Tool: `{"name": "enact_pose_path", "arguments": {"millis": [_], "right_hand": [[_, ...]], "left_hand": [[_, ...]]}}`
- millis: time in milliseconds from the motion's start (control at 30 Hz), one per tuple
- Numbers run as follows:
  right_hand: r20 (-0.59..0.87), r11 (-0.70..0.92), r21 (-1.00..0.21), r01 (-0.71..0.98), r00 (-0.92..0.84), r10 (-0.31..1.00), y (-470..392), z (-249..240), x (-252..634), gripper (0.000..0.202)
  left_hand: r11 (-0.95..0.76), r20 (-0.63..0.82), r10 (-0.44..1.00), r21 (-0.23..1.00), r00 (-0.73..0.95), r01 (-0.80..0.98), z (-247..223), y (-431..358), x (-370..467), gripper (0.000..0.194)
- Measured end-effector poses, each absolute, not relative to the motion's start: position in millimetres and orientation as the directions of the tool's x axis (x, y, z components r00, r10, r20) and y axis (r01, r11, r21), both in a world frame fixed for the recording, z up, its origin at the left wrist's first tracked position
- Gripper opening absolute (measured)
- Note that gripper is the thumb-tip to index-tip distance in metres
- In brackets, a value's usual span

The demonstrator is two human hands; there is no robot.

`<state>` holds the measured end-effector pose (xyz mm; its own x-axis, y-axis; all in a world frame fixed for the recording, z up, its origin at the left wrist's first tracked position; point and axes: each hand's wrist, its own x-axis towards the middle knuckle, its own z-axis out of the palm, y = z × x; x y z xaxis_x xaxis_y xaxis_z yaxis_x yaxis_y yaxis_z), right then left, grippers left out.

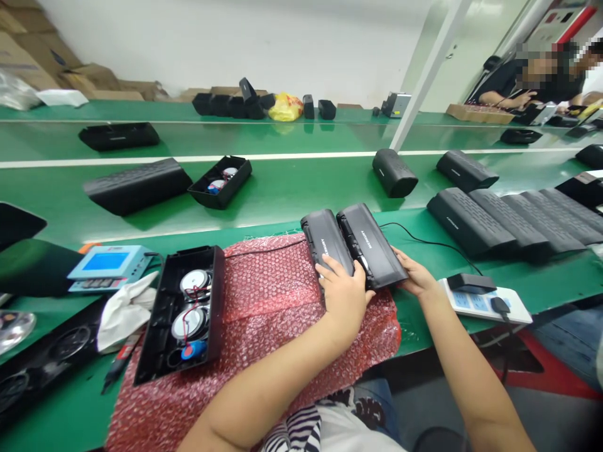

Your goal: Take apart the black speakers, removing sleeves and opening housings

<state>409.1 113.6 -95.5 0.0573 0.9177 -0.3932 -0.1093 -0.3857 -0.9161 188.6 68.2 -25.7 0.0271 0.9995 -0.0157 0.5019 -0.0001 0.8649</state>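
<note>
Two black casings stand side by side on red bubble wrap [268, 276], white lettering on each. My left hand [343, 292] rests on the left casing [327, 235], fingers spread, its fingertips near the gap between the two. At the right casing [372, 245], my right hand [414, 273] holds the lower right edge, its fingers partly hidden behind it. A thin black cable runs from each side of the pair. On the left part of the wrap lies an open black housing [214, 314] with two round silver speaker parts, red wires and a blue component.
A blue meter [110, 267], white cloth [125, 311] and marker [117, 367] lie at left. A power strip [509, 304] with an adapter sits at right, below a row of black speakers [471, 223]. More housings stand on the green line behind. People work at the far right.
</note>
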Motion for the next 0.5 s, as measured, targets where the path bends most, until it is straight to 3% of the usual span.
{"name": "enact_pose_path", "arguments": {"millis": [233,400,500], "right_hand": [[-0.393,-0.392,-0.919,-0.024,0.080,0.916,112.9,-84.2,406.0,0.071],[-0.312,-0.337,-0.929,0.152,0.167,0.935,125.9,-54.6,393.7,0.056],[-0.248,-0.291,-0.912,0.288,0.177,0.953,139.8,-33.1,374.0,0.059]], "left_hand": [[-0.019,0.007,1.000,0.878,0.026,0.478,-28.3,67.4,186.3,0.062],[-0.048,0.029,0.999,0.843,0.044,0.536,-28.6,68.3,187.1,0.058],[-0.052,0.043,0.999,0.853,0.030,0.519,-25.6,68.2,188.0,0.059]]}}
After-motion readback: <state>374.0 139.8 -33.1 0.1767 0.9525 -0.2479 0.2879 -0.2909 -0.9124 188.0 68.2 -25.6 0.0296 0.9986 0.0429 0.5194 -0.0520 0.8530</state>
